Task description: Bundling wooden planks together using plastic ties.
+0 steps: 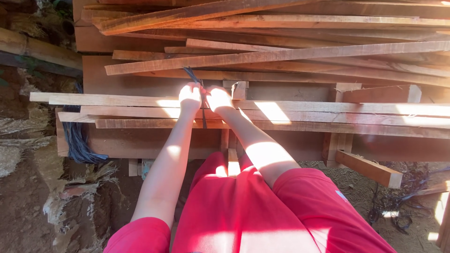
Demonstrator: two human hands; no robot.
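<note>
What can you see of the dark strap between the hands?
The dark strap is a thin, flat, dark blue-black strip, plastic by the look. It runs upright across the bundle of long wooden slats, its frayed upper end splaying above them. The left hand and right hand pinch it from either side; its lower end hangs past the lowest slat.

The wooden slats (290,112) are bare, unpainted timber, rough-sawn and matt, pale reddish-brown with a fibrous grain (sun glare whitens patches of them). The stacked planks (281,37) behind look the same raw wood, some edges splintery. The dark strap (202,100) between the left hand (190,98) and right hand (219,97) seems thin plastic or rubber, dull. The bundle of dark strips (77,138) looks similar. The red clothing (243,211) is smooth matt cloth. The ground (23,206) is rough, crumbly earth.
</note>
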